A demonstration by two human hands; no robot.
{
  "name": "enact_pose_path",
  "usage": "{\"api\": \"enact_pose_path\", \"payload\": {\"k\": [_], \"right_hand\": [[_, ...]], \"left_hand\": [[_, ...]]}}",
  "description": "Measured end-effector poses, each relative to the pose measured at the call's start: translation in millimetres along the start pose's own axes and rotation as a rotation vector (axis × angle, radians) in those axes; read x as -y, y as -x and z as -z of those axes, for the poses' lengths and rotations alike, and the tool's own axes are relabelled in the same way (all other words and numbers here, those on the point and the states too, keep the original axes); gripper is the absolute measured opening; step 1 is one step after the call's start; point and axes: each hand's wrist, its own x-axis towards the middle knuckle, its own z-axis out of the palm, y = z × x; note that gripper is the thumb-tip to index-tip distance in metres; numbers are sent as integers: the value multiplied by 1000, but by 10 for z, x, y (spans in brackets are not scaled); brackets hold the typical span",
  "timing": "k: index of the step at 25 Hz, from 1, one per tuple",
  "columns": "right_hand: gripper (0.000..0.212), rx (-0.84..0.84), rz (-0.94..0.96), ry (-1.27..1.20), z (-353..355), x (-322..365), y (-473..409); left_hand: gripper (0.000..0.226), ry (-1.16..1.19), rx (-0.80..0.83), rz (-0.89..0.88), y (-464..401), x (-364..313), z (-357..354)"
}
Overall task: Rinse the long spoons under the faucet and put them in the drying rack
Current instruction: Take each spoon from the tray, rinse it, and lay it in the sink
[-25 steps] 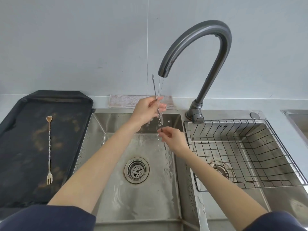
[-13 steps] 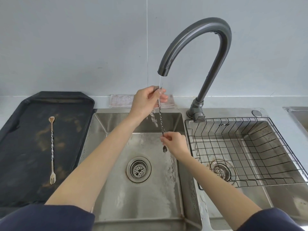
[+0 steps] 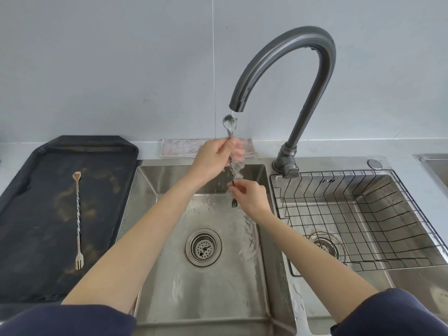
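We see a black tray [image 3: 36, 226] smeared with brown stains on the table [image 3: 339, 149] at the left, a folded cloth [image 3: 179, 147] against the grey wall [image 3: 97, 57], and two round strainer drains [image 3: 203, 247].

Long spoon [image 3: 229, 127]: middle of the shaft hidden inside the left hand [image 3: 214, 157]; stretch below that blurred by running water [image 3: 236, 168]; lower shaft covered by fingers of the right hand [image 3: 249, 196], only the small fork end pokes out beneath.
Right sink [image 3: 412, 282]: floor and drain partly screened by the wire drying rack [image 3: 358, 221]; near edge covered by the right sleeve [image 3: 392, 314].
Black tray [image 3: 36, 214]: left side and near corner cut off by the frame edge and the left sleeve [image 3: 68, 321].
Cloth [image 3: 179, 147] behind the sink: right part hidden by the left hand.
Far right, a further steel basin [image 3: 434, 166]: only a corner in frame
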Motion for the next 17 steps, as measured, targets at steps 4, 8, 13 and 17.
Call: {"api": "enact_pose_path", "payload": {"k": [4, 8, 13, 17], "right_hand": [[23, 9, 69, 101, 93, 112, -134], [21, -63, 181, 103, 244, 265, -195], [20, -109, 352, 258, 381, 430, -228], [19, -54, 356, 359, 414, 347, -216]], "left_hand": [[33, 206, -100, 83, -9, 27, 196], [24, 498, -217, 163, 19, 163, 407], [18, 751, -289, 338, 127, 423, 550], [17, 874, -375, 454, 187, 641, 599]]}}
